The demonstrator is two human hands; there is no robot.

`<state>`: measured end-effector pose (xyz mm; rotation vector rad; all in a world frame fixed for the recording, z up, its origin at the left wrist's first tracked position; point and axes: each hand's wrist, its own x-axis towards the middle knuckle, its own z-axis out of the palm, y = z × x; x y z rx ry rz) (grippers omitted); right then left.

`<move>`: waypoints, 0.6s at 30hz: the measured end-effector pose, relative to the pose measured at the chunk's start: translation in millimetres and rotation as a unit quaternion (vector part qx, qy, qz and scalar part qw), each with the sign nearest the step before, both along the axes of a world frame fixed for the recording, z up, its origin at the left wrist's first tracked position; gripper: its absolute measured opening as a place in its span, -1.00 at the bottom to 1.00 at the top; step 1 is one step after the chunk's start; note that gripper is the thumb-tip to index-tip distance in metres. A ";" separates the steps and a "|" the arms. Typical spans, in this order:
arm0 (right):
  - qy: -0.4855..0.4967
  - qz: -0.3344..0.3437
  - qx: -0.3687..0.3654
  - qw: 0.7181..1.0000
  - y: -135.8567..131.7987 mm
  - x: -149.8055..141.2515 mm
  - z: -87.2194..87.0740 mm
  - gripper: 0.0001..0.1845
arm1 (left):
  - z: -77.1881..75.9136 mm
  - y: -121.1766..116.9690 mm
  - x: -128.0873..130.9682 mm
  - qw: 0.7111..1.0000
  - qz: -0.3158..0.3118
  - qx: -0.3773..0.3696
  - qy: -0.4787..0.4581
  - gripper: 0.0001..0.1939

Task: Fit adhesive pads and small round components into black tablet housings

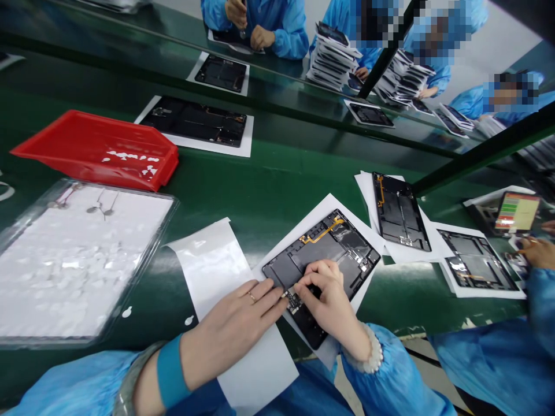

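Note:
An opened tablet (318, 248) with black battery panels and an orange flex cable lies at a slant on white paper (332, 202). My left hand (234, 323) rests flat, fingers stretched, with the tips on the tablet's lower left edge. Over the lower middle of the same tablet, my right hand (329, 297) has thumb and index finger pinched together by a small circuit board (293, 301). Whatever is between those fingertips is too small or hidden to make out. A loose white sheet (217, 254) lies partly under my left hand.
To the left are a red tray (95, 136) with white bits and a clear-covered white sheet (78, 271) bearing small round parts with wires. More opened tablets (401, 211) lie on papers at right and behind (197, 121). A co-worker's hand (540, 251) works at far right.

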<state>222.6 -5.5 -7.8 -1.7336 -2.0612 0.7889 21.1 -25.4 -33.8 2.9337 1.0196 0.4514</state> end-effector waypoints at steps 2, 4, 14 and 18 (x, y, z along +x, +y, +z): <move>-0.001 0.001 0.000 1.000 -0.1 0.2 -0.4 -0.79 | -0.3 -0.6 -0.4 1.000 -0.001 -0.005 0.009 -0.70; -0.003 0.002 0.002 1.000 0.1 0.2 -0.5 -0.79 | -0.7 -0.8 -0.7 1.000 -0.001 -0.009 0.017 -0.69; 0.013 0.001 -0.011 1.000 1.8 -0.3 2.7 -0.81 | 1.0 0.6 0.2 1.000 0.004 0.006 -0.004 -0.68; 0.007 -0.002 -0.004 1.000 0.9 -0.5 2.2 -0.80 | 1.3 1.2 0.5 1.000 0.007 0.012 -0.014 -0.68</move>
